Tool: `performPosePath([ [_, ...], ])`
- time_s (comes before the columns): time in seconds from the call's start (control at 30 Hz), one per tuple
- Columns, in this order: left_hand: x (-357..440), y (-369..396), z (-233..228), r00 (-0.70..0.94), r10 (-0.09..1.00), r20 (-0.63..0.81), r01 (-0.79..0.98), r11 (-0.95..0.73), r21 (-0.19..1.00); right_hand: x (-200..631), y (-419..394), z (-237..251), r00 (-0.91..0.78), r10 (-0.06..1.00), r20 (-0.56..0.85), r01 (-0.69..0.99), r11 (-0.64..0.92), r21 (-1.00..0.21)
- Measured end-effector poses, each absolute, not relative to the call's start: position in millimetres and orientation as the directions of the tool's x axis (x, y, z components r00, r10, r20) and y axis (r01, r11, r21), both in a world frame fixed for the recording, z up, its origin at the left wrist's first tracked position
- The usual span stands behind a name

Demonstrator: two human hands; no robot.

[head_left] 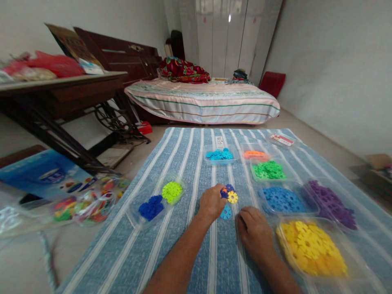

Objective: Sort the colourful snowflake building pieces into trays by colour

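The small cluster of joined snowflake discs (pixel 229 193) — blue, orange and yellow — sits right at the fingertips of the left hand (pixel 212 203), pinched there just above the striped cloth (pixel 183 245). A loose light-blue disc (pixel 226 212) lies just below those fingers, between both hands. The right hand (pixel 255 232) rests knuckles-up on the cloth, fingers curled under, holding nothing visible — the left is nearer.

No text in view is clear enough to read.
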State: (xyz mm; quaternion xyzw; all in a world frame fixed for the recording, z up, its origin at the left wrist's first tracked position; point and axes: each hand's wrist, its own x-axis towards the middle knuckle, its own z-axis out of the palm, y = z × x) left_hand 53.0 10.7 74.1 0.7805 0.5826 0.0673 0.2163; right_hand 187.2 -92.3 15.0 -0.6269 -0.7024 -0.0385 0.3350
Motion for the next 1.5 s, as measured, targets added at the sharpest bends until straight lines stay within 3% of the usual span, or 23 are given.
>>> performPosePath([
  [0.37, 53.5, 4.9, 81.2, 0.272, 0.951, -0.145, 0.896, -0.195, 0.398, 189.4, -91.6, 13.0, -0.018, 0.87, 0.492, 0.903, 0.225, -0.365],
  [0.57, 4.5, -0.9, 120.3, 0.284, 0.952, -0.117, 0.893, -0.218, 0.394, 191.6, -93.7, 14.1, -0.025, 0.867, 0.499, 0.893, 0.243, -0.379],
  [0.73, -64.0, 11.8, 154.8, 0.176, 0.968, -0.18, 0.975, -0.147, 0.167, 193.3, -92.7, 12.9, -0.022, 0.874, 0.485, 0.896, 0.233, -0.379],
  [0.97, -123.1, 37.7, 150.9, 0.043, 0.924, -0.381, 0.987, -0.099, -0.129, 192.7, -91.8, 14.1, -0.012, 0.883, 0.468, 0.894, 0.22, -0.391],
  [1.07, -124.6, 39.9, 156.8, -0.045, 0.933, -0.356, 0.976, -0.035, -0.215, 191.7, -91.2, 15.3, -0.006, 0.877, 0.48, 0.888, 0.225, -0.401],
  [1.13, -116.2, 37.4, 163.5, -0.067, 0.967, -0.245, 0.968, 0.003, -0.252, 191.1, -90.6, 15.7, 0.001, 0.877, 0.481, 0.886, 0.222, -0.407],
  [1.23, -88.3, 32.9, 165.2, 0.009, 0.996, -0.094, 0.98, -0.027, -0.196, 190.3, -89.5, 16.0, 0.018, 0.879, 0.476, 0.882, 0.21, -0.421],
  [1.4, -13.4, 41.8, 127.4, 0.399, 0.911, -0.102, 0.911, -0.38, 0.16, 190.8, -86.7, 17.1, 0.037, 0.887, 0.461, 0.868, 0.201, -0.455],
  [1.5, 27.9, 55.6, 99.4, 0.453, 0.884, -0.118, 0.881, -0.423, 0.211, 191.8, -84.6, 18.6, 0.046, 0.895, 0.443, 0.877, 0.176, -0.446],
])
